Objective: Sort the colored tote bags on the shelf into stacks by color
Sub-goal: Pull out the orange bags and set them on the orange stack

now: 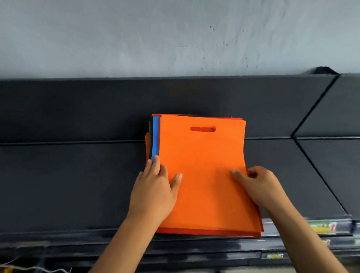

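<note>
Two bare forearms reach up from the bottom of the view toward a dark gray shelf point(74, 181). On it lies a stack of flat tote bags point(205, 230), its near edge at the front lip of the shelf. An orange bag point(204, 166) is on top, with its cut-out handle slot at the far end, toward the pale gray wall point(151, 35).

At the stack's left side, narrow edges of other bags show from under the orange one: a blue bag point(156, 137) and a thin dark green strip beside it. A red bag point(198, 232) shows along the near edge at the bottom of the stack.

The left hand point(156, 188) lies flat and relaxed on the left edge of the stack. Its fingers are straight, with fingertips on the blue strip and the thumb resting on the orange bag. The right hand point(256, 184) grips the right edge of the stack: the thumb presses on top of the orange bag and the fingers curl around the edge.

Below the front lip, at lower right, blurred colorful labels point(323, 227) run along the shelf rail. A pale string point(36, 269) trails at lower left.
</note>
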Available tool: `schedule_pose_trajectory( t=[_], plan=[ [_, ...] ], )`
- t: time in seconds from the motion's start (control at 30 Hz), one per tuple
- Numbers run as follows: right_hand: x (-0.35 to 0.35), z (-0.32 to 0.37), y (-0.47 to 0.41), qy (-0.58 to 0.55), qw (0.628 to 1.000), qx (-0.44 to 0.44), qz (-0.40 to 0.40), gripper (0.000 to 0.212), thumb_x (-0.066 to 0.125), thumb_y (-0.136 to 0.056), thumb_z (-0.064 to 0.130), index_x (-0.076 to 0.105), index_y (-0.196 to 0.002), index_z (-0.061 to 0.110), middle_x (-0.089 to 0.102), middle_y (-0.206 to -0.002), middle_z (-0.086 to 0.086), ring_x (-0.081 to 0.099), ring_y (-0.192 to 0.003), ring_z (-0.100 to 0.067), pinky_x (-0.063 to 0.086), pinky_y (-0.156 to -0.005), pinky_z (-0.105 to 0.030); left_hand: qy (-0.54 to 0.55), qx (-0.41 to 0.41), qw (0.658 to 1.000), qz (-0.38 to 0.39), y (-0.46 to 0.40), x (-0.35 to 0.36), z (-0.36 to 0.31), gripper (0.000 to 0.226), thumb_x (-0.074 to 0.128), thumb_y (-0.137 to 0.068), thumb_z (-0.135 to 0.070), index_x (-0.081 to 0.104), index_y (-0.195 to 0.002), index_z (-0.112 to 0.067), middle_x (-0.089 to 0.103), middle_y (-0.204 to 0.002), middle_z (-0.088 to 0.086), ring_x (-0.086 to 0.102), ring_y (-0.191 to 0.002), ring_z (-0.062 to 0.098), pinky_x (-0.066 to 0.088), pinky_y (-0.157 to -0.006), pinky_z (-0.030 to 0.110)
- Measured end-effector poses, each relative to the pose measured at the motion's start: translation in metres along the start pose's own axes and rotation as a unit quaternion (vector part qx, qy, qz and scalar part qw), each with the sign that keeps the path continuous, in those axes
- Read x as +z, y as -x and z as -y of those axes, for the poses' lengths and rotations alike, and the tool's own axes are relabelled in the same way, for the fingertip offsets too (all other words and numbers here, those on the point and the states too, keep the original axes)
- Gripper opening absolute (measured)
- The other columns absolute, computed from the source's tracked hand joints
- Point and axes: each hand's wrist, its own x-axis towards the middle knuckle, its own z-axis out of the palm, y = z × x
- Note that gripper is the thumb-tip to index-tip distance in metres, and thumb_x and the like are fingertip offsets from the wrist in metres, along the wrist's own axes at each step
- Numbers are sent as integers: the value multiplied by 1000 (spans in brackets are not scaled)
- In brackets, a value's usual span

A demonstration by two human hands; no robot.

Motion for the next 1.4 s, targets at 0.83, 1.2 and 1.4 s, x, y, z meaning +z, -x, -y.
schedule_pose_trajectory(
  t=[0.83, 1.2, 1.4],
  plan=[
    [-14, -4, 2, -162, 985, 52, -42, 32, 64, -104, 32, 71, -108, 2, 73, -108, -28, 69, -102, -52, 57, -92, -65, 43, 29, 999, -3, -12, -7, -3, 57, 38, -106, -53, 40, -154, -22, 22, -170, 2, 33, -152, 21, 33, -121, 39],
    [-24, -7, 1, -214, 976, 16, 48, 22, 59, -103, 5, 70, -115, 21, 82, -100, -2, 79, -94, -29, 62, -91, -56, 389, -40, 920, -19, -13, -12, -21, 56, 63, -101, -40, 41, -151, -30, 49, -146, -15, 51, -137, 10, 45, -105, 30],
    [-32, -16, 20, -263, 964, 7, 42, 24, 71, -98, 8, 68, -120, 18, 81, -105, -3, 79, -96, -28, 63, -91, -54, 518, -97, 849, 39, -17, -17, -23, 49, 68, -94, -52, 57, -137, -30, 70, -119, -11, 69, -103, 11, 58, -95, 44]
  ],
)
